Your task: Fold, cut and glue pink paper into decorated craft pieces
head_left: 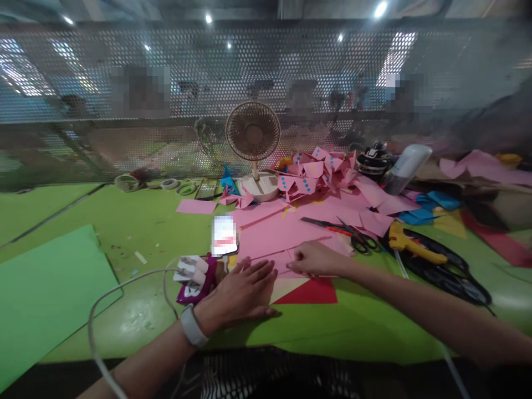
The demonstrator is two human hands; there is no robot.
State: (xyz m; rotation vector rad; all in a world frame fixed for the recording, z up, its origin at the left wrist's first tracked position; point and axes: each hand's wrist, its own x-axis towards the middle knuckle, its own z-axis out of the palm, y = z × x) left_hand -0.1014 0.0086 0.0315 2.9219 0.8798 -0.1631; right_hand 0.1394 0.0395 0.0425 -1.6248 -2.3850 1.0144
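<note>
Pink paper sheets [266,238] lie on the green table in front of me. My left hand [245,288] rests flat on their near edge, palm down with fingers stretched out. Just to its right, my right hand [311,259] is closed, its fingertips pressed together at the pink paper; whatever they hold is too small or hidden to tell. Beneath the near edge of the pink paper, a red paper piece [313,292] and a pale yellow one [286,288] stick out. Beyond my right hand lie black-handled scissors [363,239] and a dark blade-like tool [318,222].
A phone [224,235] and white charger plugs [192,270] with a cable sit left of centre. Behind stand a fan [253,133] and piled pink folded paper shapes [311,172]. A yellow glue gun [415,246] lies right, a green sheet [54,293] left.
</note>
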